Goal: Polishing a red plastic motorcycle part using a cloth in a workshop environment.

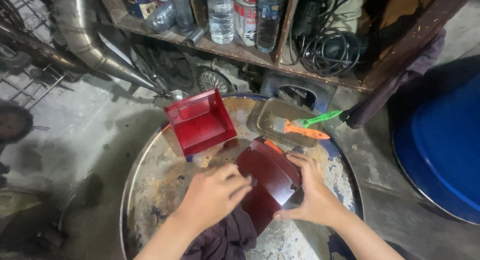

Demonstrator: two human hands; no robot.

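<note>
Presently, my right hand (314,192) is closed round the near right edge of the dark red curved panel (270,179), which lies on the round metal drum top (150,170), while my left hand (212,195) presses its fingers flat on the panel's left side; whether it also pinches the dark rag (225,240) beneath I cannot tell. In my judgement, the 2 hands should keep the panel steady and work away from the tray (265,121) holding the orange-handled brush (300,130).

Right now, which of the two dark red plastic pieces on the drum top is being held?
The curved dark red panel nearest the person: the left hand presses on it, the right hand grips its edge. The ribbed red tray lies untouched behind.
</note>
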